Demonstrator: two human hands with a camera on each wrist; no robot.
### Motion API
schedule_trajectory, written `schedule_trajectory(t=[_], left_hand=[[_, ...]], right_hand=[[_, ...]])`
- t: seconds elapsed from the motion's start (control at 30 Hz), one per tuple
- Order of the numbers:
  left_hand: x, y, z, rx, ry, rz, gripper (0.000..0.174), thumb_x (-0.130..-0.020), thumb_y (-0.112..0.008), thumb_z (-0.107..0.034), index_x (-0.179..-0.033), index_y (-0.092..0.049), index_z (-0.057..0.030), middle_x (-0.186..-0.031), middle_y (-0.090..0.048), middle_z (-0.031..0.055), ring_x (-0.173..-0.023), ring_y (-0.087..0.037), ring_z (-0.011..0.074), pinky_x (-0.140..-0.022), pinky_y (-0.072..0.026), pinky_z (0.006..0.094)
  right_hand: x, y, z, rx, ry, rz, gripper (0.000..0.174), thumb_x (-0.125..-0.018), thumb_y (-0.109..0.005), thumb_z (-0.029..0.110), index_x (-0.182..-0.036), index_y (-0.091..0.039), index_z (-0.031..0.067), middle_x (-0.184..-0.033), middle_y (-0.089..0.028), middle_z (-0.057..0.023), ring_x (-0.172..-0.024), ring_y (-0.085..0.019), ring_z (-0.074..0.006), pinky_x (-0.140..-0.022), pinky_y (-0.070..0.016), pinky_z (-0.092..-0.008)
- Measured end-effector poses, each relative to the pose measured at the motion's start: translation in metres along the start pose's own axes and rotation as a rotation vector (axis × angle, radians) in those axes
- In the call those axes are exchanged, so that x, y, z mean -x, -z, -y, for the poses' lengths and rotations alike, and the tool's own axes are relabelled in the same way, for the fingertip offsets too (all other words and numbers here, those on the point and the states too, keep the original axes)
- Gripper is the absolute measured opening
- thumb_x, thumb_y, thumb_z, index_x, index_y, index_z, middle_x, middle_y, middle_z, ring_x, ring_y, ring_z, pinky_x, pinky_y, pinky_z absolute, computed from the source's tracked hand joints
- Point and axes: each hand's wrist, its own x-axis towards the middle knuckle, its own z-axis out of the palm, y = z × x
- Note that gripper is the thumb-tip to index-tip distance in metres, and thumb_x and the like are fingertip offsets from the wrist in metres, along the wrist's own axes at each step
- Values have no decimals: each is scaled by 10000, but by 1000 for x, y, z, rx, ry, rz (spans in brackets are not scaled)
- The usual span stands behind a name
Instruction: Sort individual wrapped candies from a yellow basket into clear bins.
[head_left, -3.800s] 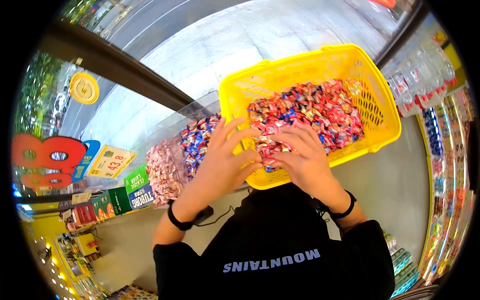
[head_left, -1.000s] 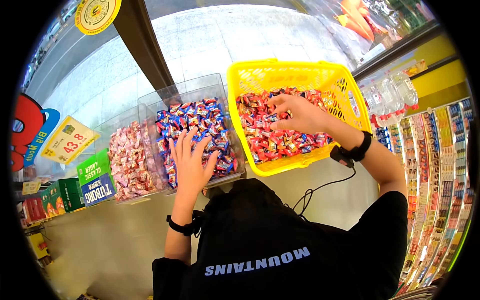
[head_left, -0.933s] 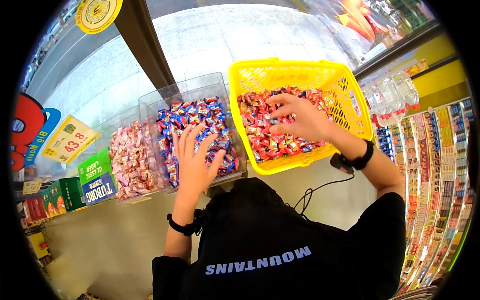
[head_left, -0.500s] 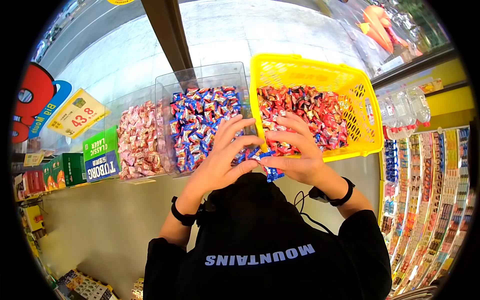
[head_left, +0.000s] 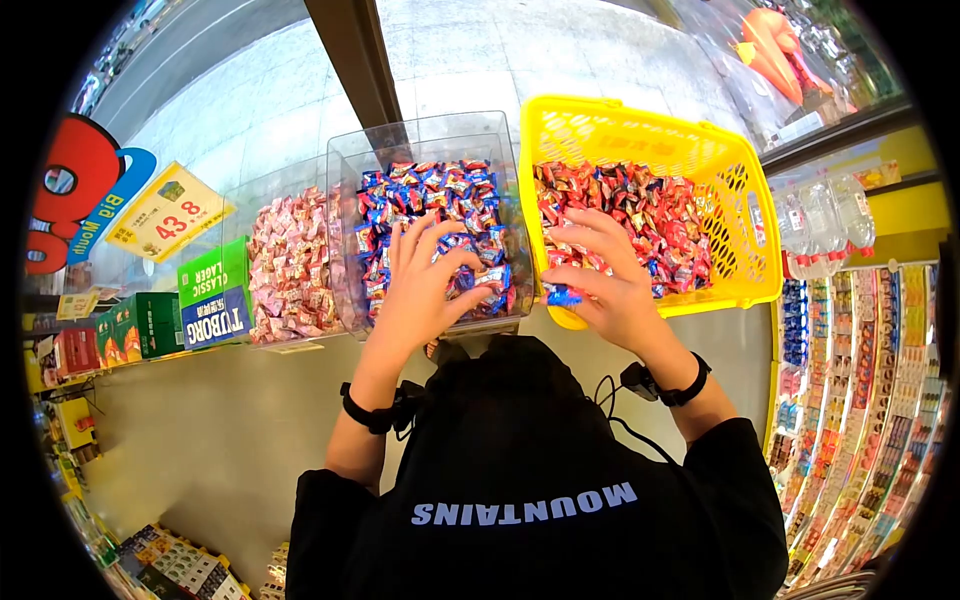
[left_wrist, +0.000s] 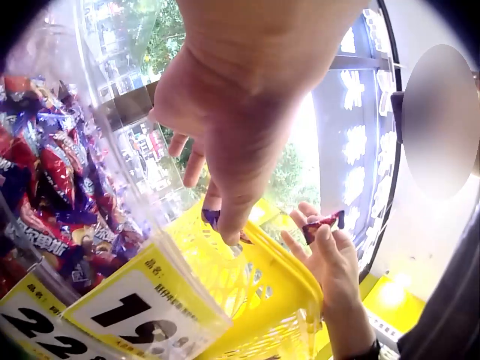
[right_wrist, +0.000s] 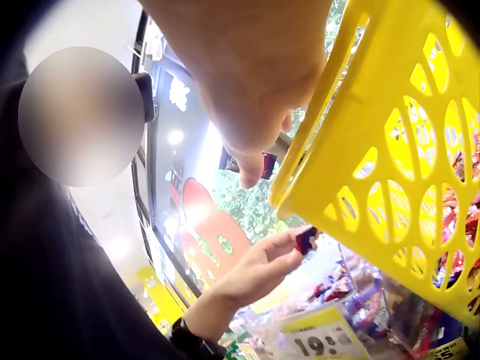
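Observation:
My left hand (head_left: pixel 425 285) is over the near part of a clear bin (head_left: pixel 430 130) of blue-and-red wrapped candies (head_left: pixel 430 190). Between its thumb and finger it pinches one wrapped candy (left_wrist: pixel 211 217), which also shows as a dark red candy (right_wrist: pixel 306 240) in the right wrist view. At the near left corner of the yellow basket (head_left: pixel 755 215), my right hand (head_left: pixel 612 285) pinches a blue-wrapped candy (head_left: pixel 562 297) with thumb and fingers. In the left wrist view this candy (left_wrist: pixel 324 226) shows red with dark ends. Mostly red wrapped candies (head_left: pixel 640 210) fill much of the basket.
Pink wrapped candies (head_left: pixel 290 265) fill another clear bin to the left, beside a green and blue beer box (head_left: pixel 213 290). Water bottles (head_left: pixel 825 220) stand right of the basket. Price cards (left_wrist: pixel 142 307) hang at the bin's front. A window pillar (head_left: pixel 355 60) rises behind.
Half a second ago both hands were close together around blue candies at the basket's corner. They have since drawn apart, the left over the bin, each pinching a candy. The head view has shifted slightly.

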Motion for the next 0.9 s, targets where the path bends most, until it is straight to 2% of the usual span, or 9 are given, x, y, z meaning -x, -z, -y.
schedule_trajectory(t=[0.13, 0.17, 0.27, 0.4, 0.5, 0.6, 0.73, 0.83, 0.9], left_hand=[[2, -17, -7, -1, -42, 104, 399, -823, -899, -431, -1107, -745, -198, -1461, -581, 90, -1518, -380, 411, -1266, -170, 708], [0, -17, -11, 8, -42, 69, 459, -815, -904, -437, -1169, -742, -194, -1475, -577, 93, -1511, -394, 409, -1267, -177, 702], [-9, -4, -19, 54, -46, -30, 505, -806, -906, -450, -1201, -745, -180, -1489, -576, 96, -1504, -408, 409, -1269, -184, 694], [-19, 28, -54, 77, -203, -99, 496, -766, -919, -474, -1134, -770, -175, -1433, -624, 82, -1436, -493, 394, -1257, -239, 676], [-20, 22, -68, -64, -218, -226, 418, -718, -939, -461, -984, -769, -188, -1317, -686, 30, -1375, -555, 347, -1240, -293, 665], [-20, 20, -63, -107, -253, -290, 309, -731, -939, -371, -913, -766, -191, -1276, -697, 10, -1359, -565, 318, -1250, -290, 674], [-19, 17, -53, -117, -257, -313, 223, -763, -920, -299, -874, -759, -192, -1265, -695, -2, -1349, -568, 311, -1254, -297, 688], [-17, 11, -46, -108, -274, -258, 209, -778, -910, -267, -903, -754, -205, -1272, -689, -7, -1350, -560, 314, -1244, -323, 686], [-13, 4, -39, -91, -310, -207, 209, -789, -904, -239, -934, -755, -217, -1276, -689, 0, -1355, -553, 321, -1243, -330, 680]], right_hand=[[-1, -1, 4, 47, -30, 5, 267, -733, -916, 117, -972, -798, 113, -1419, -672, -92, -1418, -551, -393, -1150, -462, -549], [-2, -1, 5, 79, -21, 4, 260, -729, -901, 104, -964, -792, 111, -1413, -673, -94, -1410, -557, -392, -1150, -463, -552], [-3, -5, 8, 175, 19, -17, 235, -739, -852, 92, -957, -767, 104, -1394, -679, -98, -1388, -576, -376, -1153, -460, -562], [-3, -13, 15, 281, 90, -36, 179, -827, -739, 146, -986, -745, 64, -1401, -668, -111, -1379, -590, -331, -1165, -444, -573], [-7, -15, 28, 326, 96, -32, 214, -852, -694, 179, -995, -744, 29, -1443, -635, -125, -1386, -581, -318, -1182, -423, -577], [-6, -15, 28, 370, 50, -10, 192, -839, -719, 177, -975, -741, 43, -1437, -632, -125, -1408, -554, -312, -1195, -406, -576], [-2, -10, 20, 257, 1, -58, 165, -821, -761, 175, -949, -752, 72, -1436, -633, -117, -1404, -547, -317, -1205, -392, -581], [4, -5, 14, 218, 3, -53, 115, -829, -774, 169, -916, -770, 94, -1415, -639, -108, -1402, -540, -321, -1214, -379, -578], [6, -1, 14, 204, -1, -17, 184, -802, -815, 140, -975, -770, 99, -1400, -649, -113, -1377, -572, -340, -1174, -414, -576]])
